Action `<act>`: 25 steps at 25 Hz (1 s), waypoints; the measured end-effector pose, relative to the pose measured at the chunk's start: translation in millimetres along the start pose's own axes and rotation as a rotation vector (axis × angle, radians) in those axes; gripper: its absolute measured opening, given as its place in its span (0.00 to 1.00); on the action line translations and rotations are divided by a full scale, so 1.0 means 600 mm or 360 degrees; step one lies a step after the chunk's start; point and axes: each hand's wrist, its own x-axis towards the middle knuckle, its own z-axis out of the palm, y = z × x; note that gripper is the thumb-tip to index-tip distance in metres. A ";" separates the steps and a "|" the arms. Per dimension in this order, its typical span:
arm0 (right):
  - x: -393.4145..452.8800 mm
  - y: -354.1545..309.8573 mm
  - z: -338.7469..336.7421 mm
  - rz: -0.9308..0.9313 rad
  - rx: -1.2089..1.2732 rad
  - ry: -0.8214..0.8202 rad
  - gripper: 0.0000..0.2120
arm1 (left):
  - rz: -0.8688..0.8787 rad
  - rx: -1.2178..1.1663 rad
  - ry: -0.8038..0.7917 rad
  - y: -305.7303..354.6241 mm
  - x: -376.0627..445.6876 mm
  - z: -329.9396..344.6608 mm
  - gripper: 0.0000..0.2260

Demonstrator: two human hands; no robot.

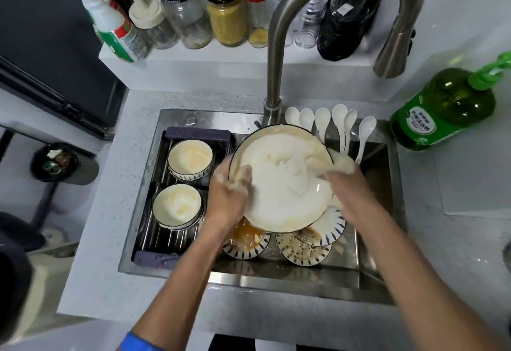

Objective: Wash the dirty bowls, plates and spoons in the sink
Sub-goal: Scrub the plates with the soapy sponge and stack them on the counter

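A large soapy plate is tilted over the sink. My left hand grips its left rim, foam on the fingers. At the plate's right edge my right hand holds a foamy sponge or cloth, blurred by motion. Under the plate lie dirty patterned dishes: one with orange sauce, one with brown bubbly liquid, and a third. Two soapy bowls sit on the drain rack at the sink's left. Several white spoons lean on the back wall.
The curved steel faucet rises behind the plate, its head at the right. A green dish-soap pump bottle stands on the counter at right. Jars and a spray bottle line the back ledge.
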 end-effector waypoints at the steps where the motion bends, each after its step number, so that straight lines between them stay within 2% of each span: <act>1: 0.005 -0.020 -0.005 -0.0001 -0.0038 0.0010 0.20 | 0.0075 0.0100 0.0003 0.015 0.010 -0.002 0.10; 3: 0.002 -0.017 -0.002 -0.0129 0.0174 0.0102 0.22 | 0.0281 -0.0044 0.0292 0.017 0.014 0.001 0.07; 4: -0.012 0.011 0.006 -0.0128 0.0191 0.0145 0.23 | 0.0231 -0.0047 0.0409 -0.007 0.003 0.009 0.11; 6: -0.022 0.070 -0.019 -0.0024 0.0058 0.0321 0.22 | -0.0022 -0.0089 0.0280 -0.078 -0.027 0.046 0.17; 7: -0.021 0.082 -0.032 -0.0021 -0.0110 0.0414 0.19 | -0.0107 0.0006 0.0196 -0.102 -0.031 0.056 0.19; 10: -0.032 0.060 -0.109 -0.0252 -0.0315 0.0903 0.08 | -0.0235 0.0096 -0.0040 -0.129 -0.024 0.131 0.20; 11: -0.040 0.058 -0.138 -0.0300 -0.0389 0.1036 0.04 | -0.0280 0.0107 -0.0101 -0.138 -0.034 0.168 0.19; 13: -0.056 0.079 -0.190 -0.0293 -0.0496 0.1219 0.07 | -0.0415 0.0097 -0.0230 -0.151 -0.072 0.242 0.12; 15: -0.069 0.105 -0.233 -0.0179 -0.0319 0.1379 0.06 | -0.0522 0.0057 -0.0408 -0.168 -0.099 0.314 0.08; 17: -0.075 0.129 -0.279 -0.0119 -0.0258 0.1373 0.07 | -0.0517 0.0145 -0.0549 -0.197 -0.108 0.383 0.10; 20: -0.072 0.154 -0.301 -0.0125 -0.0161 0.1241 0.14 | -0.0591 0.0284 -0.0616 -0.231 -0.114 0.445 0.12; 24: -0.065 0.148 -0.281 -0.0055 0.0019 0.1184 0.18 | -0.0477 0.0415 -0.0752 -0.236 -0.108 0.472 0.14; 25: -0.060 0.150 -0.278 -0.0067 0.0033 0.1175 0.19 | -0.0526 0.0450 -0.0835 -0.229 -0.102 0.465 0.13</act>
